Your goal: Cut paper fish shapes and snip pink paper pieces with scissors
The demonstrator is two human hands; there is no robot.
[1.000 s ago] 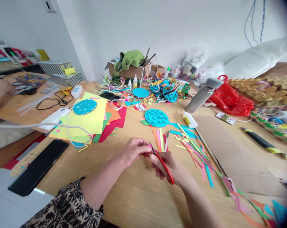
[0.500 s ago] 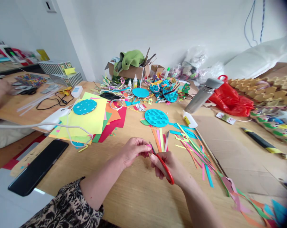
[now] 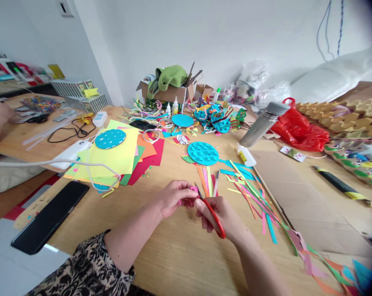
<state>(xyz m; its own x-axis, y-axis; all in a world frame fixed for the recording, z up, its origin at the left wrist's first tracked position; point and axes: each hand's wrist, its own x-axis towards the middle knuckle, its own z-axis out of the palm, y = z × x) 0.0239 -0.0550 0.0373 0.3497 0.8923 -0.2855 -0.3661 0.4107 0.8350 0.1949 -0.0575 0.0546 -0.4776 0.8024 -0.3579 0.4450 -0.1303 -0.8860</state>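
Between the thumb and fingers of my left hand (image 3: 175, 198) is a small pink piece of paper (image 3: 193, 189), partly hidden by the fingers. My right hand (image 3: 219, 216) grips red-handled scissors (image 3: 216, 220), their blades pointing up and left, right beside the pink paper. Whether the blades touch the paper I cannot tell. Just beyond the hands lie a pen (image 3: 216, 183) and several coloured paper strips (image 3: 204, 181). A blue paper oval (image 3: 203, 153) with a bumpy surface sits farther back.
Coloured paper sheets (image 3: 112, 160) and a black phone (image 3: 50, 217) lie to the left. A glue bottle (image 3: 246, 156), a grey-lidded bottle (image 3: 262, 123) and cardboard (image 3: 290, 197) are on the right. A box (image 3: 170, 92) stands at the wall. Another person's hand (image 3: 1, 115) shows far left.
My hands have shifted only slightly. More of the pink paper now shows at my left fingertips beside the scissor blades.
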